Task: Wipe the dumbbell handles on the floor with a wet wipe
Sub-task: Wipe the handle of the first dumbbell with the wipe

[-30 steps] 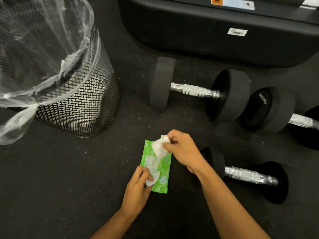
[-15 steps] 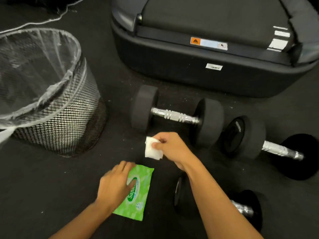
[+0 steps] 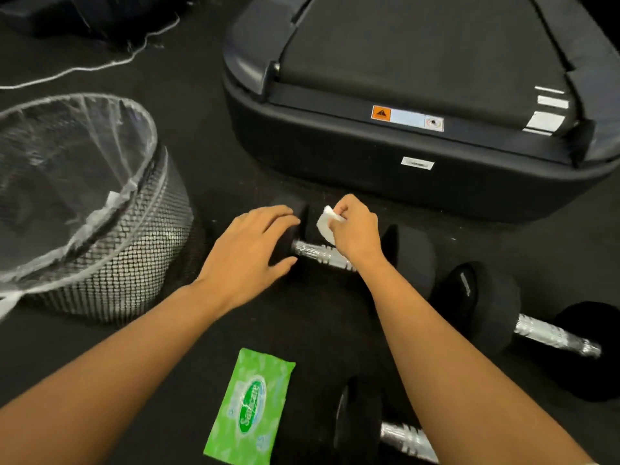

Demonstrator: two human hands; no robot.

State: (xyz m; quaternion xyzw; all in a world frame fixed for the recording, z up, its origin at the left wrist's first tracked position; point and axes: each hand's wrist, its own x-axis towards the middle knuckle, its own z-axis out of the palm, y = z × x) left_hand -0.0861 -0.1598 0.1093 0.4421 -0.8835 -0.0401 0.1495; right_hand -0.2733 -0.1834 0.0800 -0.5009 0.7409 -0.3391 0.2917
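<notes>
Dark floor (image 3: pixel 100 357). On it: three dumbbells (image 3: pixel 412 260) (image 3: pixel 483 303) (image 3: pixel 359 421), all right of the mesh bin (image 3: pixel 127 270); green wipes pack (image 3: pixel 250 406) right of bin, nearer camera; treadmill (image 3: pixel 369 169) and white cord (image 3: pixel 84 70) beyond bin.

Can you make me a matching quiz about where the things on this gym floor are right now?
Things:
1. wet wipe
2. green wipes pack
3. mesh bin
4. left hand

Places:
A. far left, lined with clear plastic
B. flat on the floor between the forearms
C. pinched in the right hand
D. resting on a dumbbell's black end

Pairs: 1-C, 2-B, 3-A, 4-D
</notes>
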